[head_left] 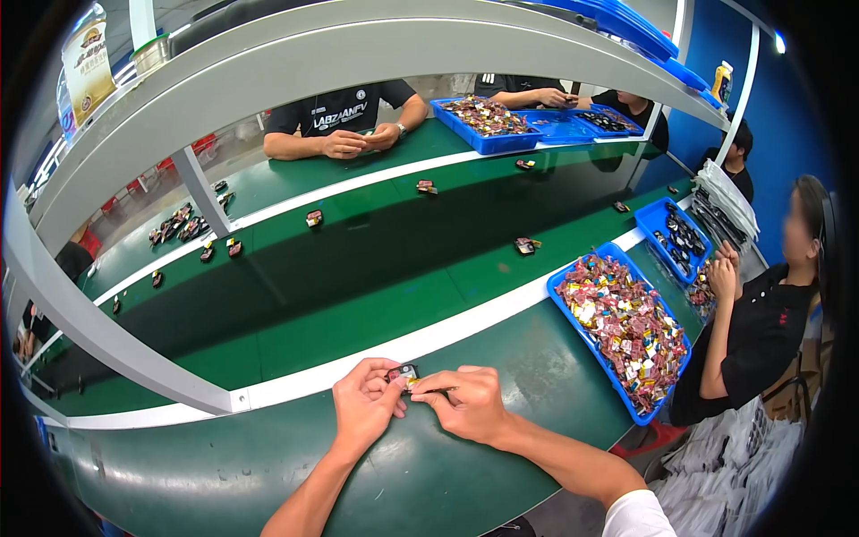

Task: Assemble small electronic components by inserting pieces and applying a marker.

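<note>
My left hand pinches a small black plastic part with a grey face, holding it just above the green bench near its white edge rail. From the right, my right hand meets it. Thumb and forefinger there are closed on a small yellowish piece that touches or nearly touches the black part; whether the two are joined I cannot tell. To the right of my hands, a blue tray is heaped with small brown, white and yellow pieces.
Beyond the white rail runs a green conveyor belt carrying scattered small black parts. A co-worker sits at right by a blue tray of black parts. Others work across the belt. A grey shelf frame arches overhead.
</note>
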Motion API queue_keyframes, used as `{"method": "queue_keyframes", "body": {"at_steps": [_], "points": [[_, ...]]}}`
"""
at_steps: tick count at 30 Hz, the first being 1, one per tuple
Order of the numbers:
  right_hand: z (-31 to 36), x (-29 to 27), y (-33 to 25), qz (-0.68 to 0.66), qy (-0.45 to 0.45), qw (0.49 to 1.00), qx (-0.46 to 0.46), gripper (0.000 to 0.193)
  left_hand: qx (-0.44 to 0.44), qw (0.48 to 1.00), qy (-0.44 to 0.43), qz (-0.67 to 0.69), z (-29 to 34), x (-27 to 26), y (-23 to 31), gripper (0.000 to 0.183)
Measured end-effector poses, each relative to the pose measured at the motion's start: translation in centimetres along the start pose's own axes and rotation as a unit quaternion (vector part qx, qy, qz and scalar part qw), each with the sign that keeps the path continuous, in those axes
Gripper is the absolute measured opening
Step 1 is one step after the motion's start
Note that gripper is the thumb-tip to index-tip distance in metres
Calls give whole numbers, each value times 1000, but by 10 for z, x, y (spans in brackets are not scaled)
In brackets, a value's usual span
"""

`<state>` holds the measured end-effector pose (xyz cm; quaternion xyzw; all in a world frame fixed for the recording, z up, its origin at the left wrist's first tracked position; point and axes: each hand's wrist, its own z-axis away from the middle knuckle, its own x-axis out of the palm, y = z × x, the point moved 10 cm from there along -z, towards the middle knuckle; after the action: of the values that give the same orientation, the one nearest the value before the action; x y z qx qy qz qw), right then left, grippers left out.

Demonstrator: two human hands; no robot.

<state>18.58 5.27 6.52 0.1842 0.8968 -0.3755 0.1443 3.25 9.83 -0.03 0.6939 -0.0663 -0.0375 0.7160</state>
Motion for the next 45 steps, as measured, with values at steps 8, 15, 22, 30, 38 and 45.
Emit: {"method": "queue_keyframes", "body": {"at_steps": [8, 15, 22, 30, 38, 45], "points": [[-4, -6, -10, -9, 31, 998, -46, 15, 6, 999, 43, 29, -6, -14, 2, 15], [-6, -22, 4, 1, 60, 998, 29, 12, 68, 975, 194, -86, -56, -103, 37, 15], [-2, -7, 20, 8, 40, 998, 51, 11, 27, 921, 247, -300, -54, -156, 31, 31], [0, -7, 39, -11, 49, 985, 167, 6, 305, 853, 177, -385, 0, -48, 73, 32], [5, -7, 38, -16, 80, 983, 163, 9, 451, 785, -22, -424, 33, 23, 61, 23], [1, -1, 33, 14, 62, 990, 129, 6, 453, 787, -37, -416, 34, 25, 60, 13]]}}
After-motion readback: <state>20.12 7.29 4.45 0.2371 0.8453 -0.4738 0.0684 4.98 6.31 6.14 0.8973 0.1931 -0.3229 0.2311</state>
